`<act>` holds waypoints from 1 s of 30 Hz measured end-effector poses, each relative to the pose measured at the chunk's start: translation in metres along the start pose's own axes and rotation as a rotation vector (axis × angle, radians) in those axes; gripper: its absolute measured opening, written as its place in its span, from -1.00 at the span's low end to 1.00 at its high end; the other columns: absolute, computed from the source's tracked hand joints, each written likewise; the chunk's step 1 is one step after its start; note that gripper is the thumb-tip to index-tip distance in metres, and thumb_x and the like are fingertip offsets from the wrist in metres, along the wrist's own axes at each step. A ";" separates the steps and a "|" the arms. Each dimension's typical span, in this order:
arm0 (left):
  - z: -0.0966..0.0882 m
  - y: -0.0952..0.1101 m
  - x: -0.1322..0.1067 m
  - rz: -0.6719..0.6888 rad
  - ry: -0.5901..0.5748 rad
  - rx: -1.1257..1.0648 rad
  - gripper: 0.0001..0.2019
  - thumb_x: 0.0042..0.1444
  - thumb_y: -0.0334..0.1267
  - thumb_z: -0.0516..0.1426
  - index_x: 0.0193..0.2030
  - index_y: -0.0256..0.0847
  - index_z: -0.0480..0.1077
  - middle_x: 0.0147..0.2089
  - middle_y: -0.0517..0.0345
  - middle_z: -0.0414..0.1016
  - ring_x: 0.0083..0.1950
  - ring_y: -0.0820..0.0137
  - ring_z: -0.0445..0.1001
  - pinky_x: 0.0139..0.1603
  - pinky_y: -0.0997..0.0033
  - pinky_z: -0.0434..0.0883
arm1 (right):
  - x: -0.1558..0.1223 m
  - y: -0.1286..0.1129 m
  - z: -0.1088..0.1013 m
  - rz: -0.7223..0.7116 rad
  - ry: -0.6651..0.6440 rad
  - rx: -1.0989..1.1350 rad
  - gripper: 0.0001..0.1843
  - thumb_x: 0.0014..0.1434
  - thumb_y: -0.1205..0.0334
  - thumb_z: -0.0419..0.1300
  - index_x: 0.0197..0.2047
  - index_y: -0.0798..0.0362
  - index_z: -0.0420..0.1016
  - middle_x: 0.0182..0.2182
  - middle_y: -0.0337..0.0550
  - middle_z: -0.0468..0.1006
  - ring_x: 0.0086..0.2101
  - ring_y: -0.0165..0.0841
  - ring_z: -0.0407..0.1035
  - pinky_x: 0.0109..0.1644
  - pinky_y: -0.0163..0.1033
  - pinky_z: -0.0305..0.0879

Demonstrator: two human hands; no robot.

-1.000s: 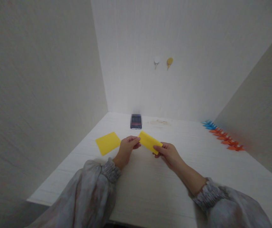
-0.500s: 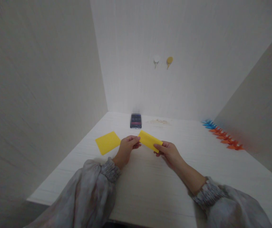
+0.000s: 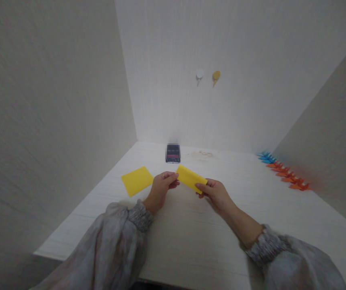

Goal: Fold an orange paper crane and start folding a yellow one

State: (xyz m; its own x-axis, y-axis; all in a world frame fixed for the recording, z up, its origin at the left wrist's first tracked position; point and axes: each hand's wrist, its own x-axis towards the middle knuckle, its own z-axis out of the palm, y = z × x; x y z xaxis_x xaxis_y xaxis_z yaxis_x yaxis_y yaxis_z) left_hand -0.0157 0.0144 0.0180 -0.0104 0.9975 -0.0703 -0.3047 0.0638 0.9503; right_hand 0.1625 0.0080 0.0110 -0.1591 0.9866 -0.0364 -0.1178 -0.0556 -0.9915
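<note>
Between my hands is a folded sheet of yellow paper (image 3: 190,178), a narrow rectangle tilted down to the right. My left hand (image 3: 163,184) pinches its left end between thumb and fingers. At the lower right corner my right hand (image 3: 212,190) grips it, thumb on top and fingers underneath. Another yellow sheet (image 3: 136,181) lies flat on the table, just left of my left hand. Whether the held paper touches the table is hard to tell.
A phone (image 3: 173,153) stands at the back of the white table (image 3: 191,241). Folded orange paper figures (image 3: 288,177) and blue ones (image 3: 266,157) line the right wall. A white hook (image 3: 199,75) and a gold hook (image 3: 216,76) are on the back wall. Walls enclose both sides.
</note>
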 end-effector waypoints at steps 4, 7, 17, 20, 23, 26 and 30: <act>0.000 0.001 -0.001 -0.002 0.003 -0.003 -0.76 -0.21 -0.19 0.21 -0.44 -0.34 0.38 -0.53 0.16 0.39 -0.50 0.55 0.36 -0.44 0.57 0.29 | -0.001 -0.001 0.000 0.000 0.006 0.007 -0.79 -0.19 0.20 0.29 -0.52 0.18 0.44 -0.63 -0.19 0.47 -0.64 -0.50 0.28 -0.55 -0.40 0.19; 0.001 0.002 -0.001 -0.006 0.009 0.003 -0.76 -0.21 -0.19 0.21 -0.45 -0.35 0.38 -0.54 0.16 0.38 -0.50 0.55 0.35 -0.45 0.58 0.29 | -0.001 -0.002 0.000 0.008 -0.004 0.004 -0.78 -0.17 0.18 0.28 -0.52 0.19 0.44 -0.64 -0.19 0.48 -0.66 -0.51 0.27 -0.56 -0.40 0.18; 0.001 0.000 0.000 0.016 0.008 0.018 -0.75 -0.21 -0.17 0.21 -0.44 -0.34 0.39 -0.52 0.16 0.39 -0.50 0.56 0.34 -0.45 0.58 0.28 | -0.005 -0.006 0.002 0.039 -0.005 0.014 -0.75 -0.15 0.14 0.27 -0.54 0.20 0.46 -0.68 -0.16 0.49 -0.70 -0.51 0.28 -0.58 -0.41 0.20; 0.000 0.000 0.000 0.024 0.008 0.016 -0.73 -0.22 -0.16 0.21 -0.44 -0.35 0.40 -0.52 0.15 0.39 -0.50 0.55 0.34 -0.45 0.57 0.28 | -0.005 -0.006 0.001 0.045 -0.015 0.014 -0.74 -0.15 0.12 0.27 -0.55 0.20 0.46 -0.67 -0.15 0.50 -0.70 -0.50 0.30 -0.58 -0.41 0.21; 0.001 0.000 0.000 0.026 0.006 0.017 -0.74 -0.22 -0.16 0.21 -0.44 -0.35 0.40 -0.51 0.15 0.39 -0.50 0.56 0.34 -0.45 0.57 0.28 | -0.005 -0.006 0.001 0.047 -0.018 0.017 -0.75 -0.15 0.12 0.27 -0.55 0.19 0.46 -0.68 -0.16 0.51 -0.70 -0.49 0.31 -0.57 -0.40 0.23; 0.001 0.000 0.000 0.021 0.008 0.020 -0.75 -0.22 -0.17 0.21 -0.45 -0.34 0.39 -0.52 0.17 0.38 -0.51 0.57 0.33 -0.45 0.58 0.27 | -0.006 -0.006 0.001 0.042 -0.028 0.019 -0.76 -0.14 0.13 0.26 -0.54 0.18 0.47 -0.68 -0.17 0.51 -0.70 -0.49 0.32 -0.57 -0.41 0.24; 0.001 0.000 0.000 0.028 0.005 0.008 -0.75 -0.23 -0.17 0.22 -0.45 -0.34 0.40 -0.53 0.17 0.38 -0.51 0.57 0.32 -0.45 0.58 0.27 | -0.006 -0.007 0.002 0.038 -0.037 0.028 -0.76 -0.14 0.14 0.27 -0.53 0.19 0.48 -0.66 -0.15 0.52 -0.70 -0.48 0.32 -0.58 -0.40 0.23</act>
State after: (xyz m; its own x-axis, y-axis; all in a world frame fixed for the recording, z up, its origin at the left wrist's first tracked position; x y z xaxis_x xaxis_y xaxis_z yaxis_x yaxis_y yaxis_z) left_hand -0.0152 0.0145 0.0184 -0.0237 0.9987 -0.0456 -0.2967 0.0365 0.9543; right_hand 0.1626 0.0020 0.0185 -0.1998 0.9774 -0.0690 -0.1384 -0.0979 -0.9855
